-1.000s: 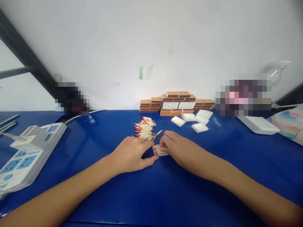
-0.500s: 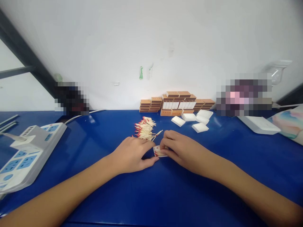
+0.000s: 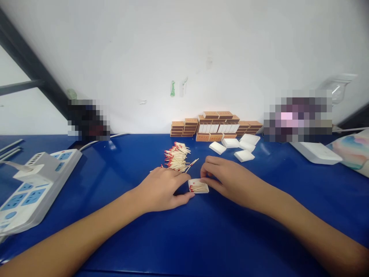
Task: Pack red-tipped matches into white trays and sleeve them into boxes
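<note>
A small white matchbox tray point(image 3: 205, 190) lies on the blue table with several red-headed matches point(image 3: 198, 188) along its near side. My left hand point(image 3: 164, 189) has thumb and forefinger around the tray's left end, holding it. Over the tray's far right edge is my right hand point(image 3: 223, 175), its fingers curled and the thumb close to the forefinger. Whatever is between those fingertips, if anything, is too small to make out. Just beyond my left hand is a loose pile of matches point(image 3: 177, 157), heads mostly to the left.
Several empty white trays point(image 3: 244, 155) lie at the back right. Stacked brown matchboxes point(image 3: 217, 137) line the wall. A power strip point(image 3: 37, 188) stands at the left, and a white box-like object point(image 3: 315, 153) at the right.
My right hand has shifted slightly right and away from the tray, uncovering more of the matches in it. My left hand has stayed at the tray's left end.
</note>
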`<state>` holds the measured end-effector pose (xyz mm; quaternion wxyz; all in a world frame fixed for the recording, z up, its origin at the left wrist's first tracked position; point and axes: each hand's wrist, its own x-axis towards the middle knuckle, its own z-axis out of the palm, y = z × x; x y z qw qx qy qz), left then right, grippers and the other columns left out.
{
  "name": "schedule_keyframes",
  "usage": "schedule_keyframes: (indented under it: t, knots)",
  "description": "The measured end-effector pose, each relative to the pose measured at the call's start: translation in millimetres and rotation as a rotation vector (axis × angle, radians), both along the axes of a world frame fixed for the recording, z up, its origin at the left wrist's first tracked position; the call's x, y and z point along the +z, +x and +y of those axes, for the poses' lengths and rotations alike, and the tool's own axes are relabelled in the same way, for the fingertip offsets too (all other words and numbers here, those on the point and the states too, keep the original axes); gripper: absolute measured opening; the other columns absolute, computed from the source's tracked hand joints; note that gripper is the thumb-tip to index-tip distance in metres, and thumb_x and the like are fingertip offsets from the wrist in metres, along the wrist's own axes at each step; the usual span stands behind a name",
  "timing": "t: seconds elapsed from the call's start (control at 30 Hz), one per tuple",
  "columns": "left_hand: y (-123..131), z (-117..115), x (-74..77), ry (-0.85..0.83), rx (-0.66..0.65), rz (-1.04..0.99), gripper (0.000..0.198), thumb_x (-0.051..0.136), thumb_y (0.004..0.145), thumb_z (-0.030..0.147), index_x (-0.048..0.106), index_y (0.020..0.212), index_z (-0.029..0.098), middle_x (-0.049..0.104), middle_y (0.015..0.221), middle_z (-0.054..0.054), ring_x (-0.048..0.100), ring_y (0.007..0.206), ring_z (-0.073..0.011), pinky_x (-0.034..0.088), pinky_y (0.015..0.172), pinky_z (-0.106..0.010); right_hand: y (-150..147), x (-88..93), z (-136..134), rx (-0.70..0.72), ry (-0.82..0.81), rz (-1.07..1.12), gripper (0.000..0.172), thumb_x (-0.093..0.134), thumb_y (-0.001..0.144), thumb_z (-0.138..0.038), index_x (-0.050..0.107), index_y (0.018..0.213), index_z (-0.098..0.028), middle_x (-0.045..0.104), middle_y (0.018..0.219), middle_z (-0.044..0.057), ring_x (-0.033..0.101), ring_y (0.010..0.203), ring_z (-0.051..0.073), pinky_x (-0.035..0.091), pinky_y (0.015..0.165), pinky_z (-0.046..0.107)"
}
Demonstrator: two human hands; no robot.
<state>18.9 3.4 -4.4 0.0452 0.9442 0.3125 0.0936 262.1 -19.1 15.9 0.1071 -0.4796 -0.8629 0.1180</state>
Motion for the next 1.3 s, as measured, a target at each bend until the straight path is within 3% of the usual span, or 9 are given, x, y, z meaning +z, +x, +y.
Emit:
schedule_keyframes:
  t: [0.4, 0.6, 0.8, 1.1, 1.3]
  knots:
    - [1, 0, -0.4, 0.018, -0.007, 0.005, 0.028, 0.059, 0.097, 0.047, 0.066, 0.105, 0.021, 0.076, 0.092, -0.001, 0.074, 0.084, -0.0238, 0.051, 0.064, -0.032, -5, -2.9, -5, 0.067, 0.01, 0.046, 0.013, 0.057, 0.099, -0.016, 0.063, 0.089, -0.019, 0.062, 0.096, 0.004, 0.059, 0.076, 0.015, 0.043, 0.065, 0.028]
    - [1, 0, 0.6, 0.012, -0.016, 0.003, 0.027, 0.057, 0.098, 0.047, 0.065, 0.101, 0.021, 0.075, 0.09, -0.001, 0.074, 0.083, -0.0235, 0.05, 0.065, -0.032, -10, -3.0, -6, 0.128, -0.069, 0.157, 0.017, 0.057, 0.102, -0.024, 0.066, 0.088, -0.019, 0.062, 0.096, 0.003, 0.06, 0.079, 0.015, 0.046, 0.069, 0.028]
    - [1, 0, 0.1, 0.015, -0.012, 0.009, 0.027, 0.057, 0.097, 0.047, 0.065, 0.101, 0.021, 0.075, 0.09, -0.002, 0.074, 0.083, -0.0238, 0.048, 0.064, -0.032, -13, -6.3, -4, 0.168, -0.049, 0.09, 0.018, 0.054, 0.104, -0.024, 0.066, 0.092, -0.017, 0.062, 0.097, 0.005, 0.061, 0.082, 0.017, 0.048, 0.071, 0.029]
    - [2, 0, 2.5, 0.029, -0.013, 0.024, 0.027, 0.059, 0.096, 0.046, 0.065, 0.096, 0.02, 0.074, 0.086, -0.001, 0.073, 0.077, -0.022, 0.046, 0.06, -0.031, -9, 3.0, -9, 0.168, 0.057, -0.033, 0.015, 0.054, 0.102, -0.019, 0.064, 0.091, -0.019, 0.062, 0.096, 0.006, 0.061, 0.074, 0.016, 0.046, 0.064, 0.029]
    - [1, 0, 0.1, 0.02, -0.02, 0.011, 0.029, 0.059, 0.097, 0.047, 0.067, 0.108, 0.022, 0.076, 0.09, -0.001, 0.074, 0.083, -0.0226, 0.047, 0.062, -0.031, -2, -2.3, -2, 0.11, 0.091, -0.024, 0.012, 0.056, 0.099, -0.015, 0.063, 0.091, -0.019, 0.062, 0.094, 0.004, 0.059, 0.07, 0.014, 0.043, 0.061, 0.027]
